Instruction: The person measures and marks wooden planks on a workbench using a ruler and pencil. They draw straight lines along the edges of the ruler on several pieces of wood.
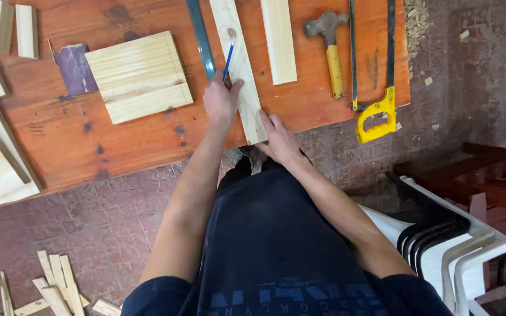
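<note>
My left hand (221,100) holds a blue pencil (229,57) with its tip on a long pale wooden plank (238,41), which lies lengthwise on the orange-brown workbench (60,134). My right hand (279,140) presses flat on the plank's near end at the bench's edge. Just left of the plank lies a dark metal ruler (199,35), partly under my left hand.
A second plank (279,41), a hammer (330,50) and a yellow-handled hacksaw (373,88) lie to the right. A square board (139,76), purple sandpaper (75,67) and wood blocks (13,28) sit to the left. Stacked white chairs (458,240) stand at right, with wood scraps (54,289) on the floor.
</note>
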